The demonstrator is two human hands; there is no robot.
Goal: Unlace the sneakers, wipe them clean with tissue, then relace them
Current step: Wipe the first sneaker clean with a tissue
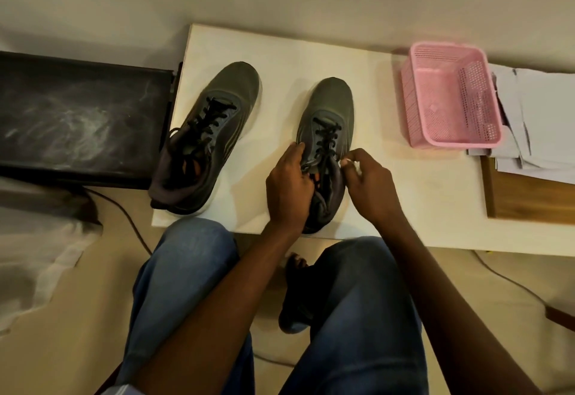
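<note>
Two dark grey-green sneakers with black laces stand on a white table, toes pointing away from me. The left sneaker sits untouched near the table's left edge. My left hand grips the right sneaker at its collar and tongue, fingers curled over the left side. My right hand is at the sneaker's right side near the upper eyelets and pinches a small white scrap, apparently tissue. The heel of that sneaker is hidden behind my hands.
A pink perforated plastic basket stands at the table's right. Loose papers and a wooden board lie further right. A black scuffed panel adjoins the table's left edge. My knees in jeans are below the table's front edge.
</note>
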